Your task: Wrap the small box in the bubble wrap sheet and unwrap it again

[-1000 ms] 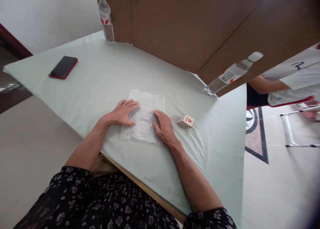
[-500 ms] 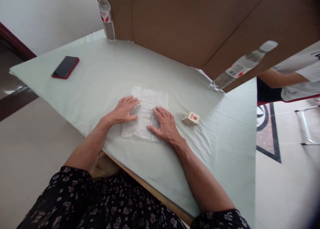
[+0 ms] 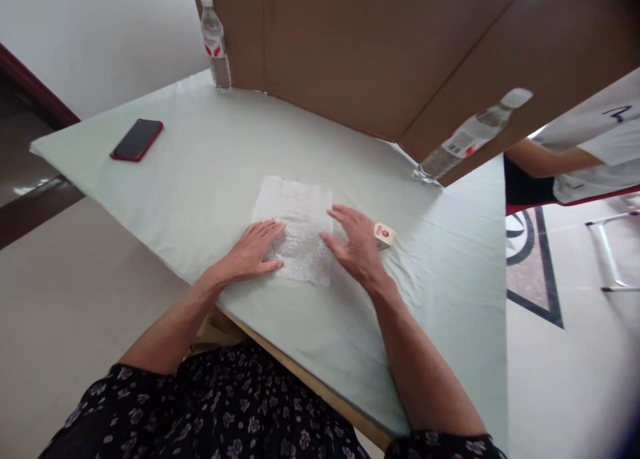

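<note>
A sheet of bubble wrap point(image 3: 300, 225) lies flat on the pale green tablecloth point(image 3: 200, 179) in front of me. My left hand point(image 3: 253, 251) rests on its near left part, fingers spread and thumb apart. At its right edge is my right hand point(image 3: 357, 245), also open, with the fingertips close to the sheet's border; I cannot tell if they touch it. Just right of that hand sits a small cream box point(image 3: 385, 235) with a red mark, partly hidden behind the hand. Neither hand holds anything.
A large cardboard panel point(image 3: 325, 52) stands across the table's back. One water bottle point(image 3: 216, 45) is upright at its left end, another bottle point(image 3: 470, 139) at its right. A phone point(image 3: 137, 139) in a red case lies at the far left. Beyond the panel shows a person's arm point(image 3: 553, 159).
My right hand has moved right, off the bubble wrap's middle toward the small box, now partly covering it. My left hand has slid nearer to me. The view has shifted slightly.
</note>
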{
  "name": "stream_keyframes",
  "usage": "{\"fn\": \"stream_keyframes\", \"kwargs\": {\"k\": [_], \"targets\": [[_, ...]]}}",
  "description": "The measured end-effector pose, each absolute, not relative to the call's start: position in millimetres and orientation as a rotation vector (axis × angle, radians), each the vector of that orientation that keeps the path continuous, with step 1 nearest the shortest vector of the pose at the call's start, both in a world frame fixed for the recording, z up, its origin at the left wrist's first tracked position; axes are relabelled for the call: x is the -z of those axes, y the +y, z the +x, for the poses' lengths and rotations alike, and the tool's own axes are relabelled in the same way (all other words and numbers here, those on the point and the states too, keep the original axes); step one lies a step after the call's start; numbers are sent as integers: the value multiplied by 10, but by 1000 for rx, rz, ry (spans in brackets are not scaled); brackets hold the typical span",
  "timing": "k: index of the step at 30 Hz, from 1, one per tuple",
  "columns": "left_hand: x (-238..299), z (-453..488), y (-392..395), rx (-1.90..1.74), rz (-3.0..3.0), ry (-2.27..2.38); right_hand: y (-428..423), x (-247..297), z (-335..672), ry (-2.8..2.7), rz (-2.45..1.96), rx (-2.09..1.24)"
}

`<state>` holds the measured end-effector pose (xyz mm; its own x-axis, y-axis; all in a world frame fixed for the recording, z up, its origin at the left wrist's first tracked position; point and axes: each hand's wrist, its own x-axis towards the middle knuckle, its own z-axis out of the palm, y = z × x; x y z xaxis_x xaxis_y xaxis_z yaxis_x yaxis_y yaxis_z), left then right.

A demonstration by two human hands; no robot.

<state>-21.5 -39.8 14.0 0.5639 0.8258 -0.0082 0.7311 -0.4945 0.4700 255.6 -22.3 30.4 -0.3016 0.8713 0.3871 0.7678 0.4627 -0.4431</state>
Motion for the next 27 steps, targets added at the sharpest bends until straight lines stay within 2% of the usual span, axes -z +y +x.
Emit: {"fn": "stream_keyframes", "kwargs": {"k": [5,10,16,20,27], "targets": [[-96,-233,-398,-422,2355,1257,-274,-412,3238,-1898,-1732,-91],[-73,-238,-435,-596,2283,1269,-383,-234,3478,-1750,-1994,-331],[-35,-231,-445,-798,2230,1294,-377,-490,2976,-1783,-1609,-393],[-14,-223,-426,-801,2259,1297,-257,-508,2401,-1957,-1332,-462],[-14,-205,-442,-751,2302,1311,-100,-82,1984,-2217,-1428,-512]]}}
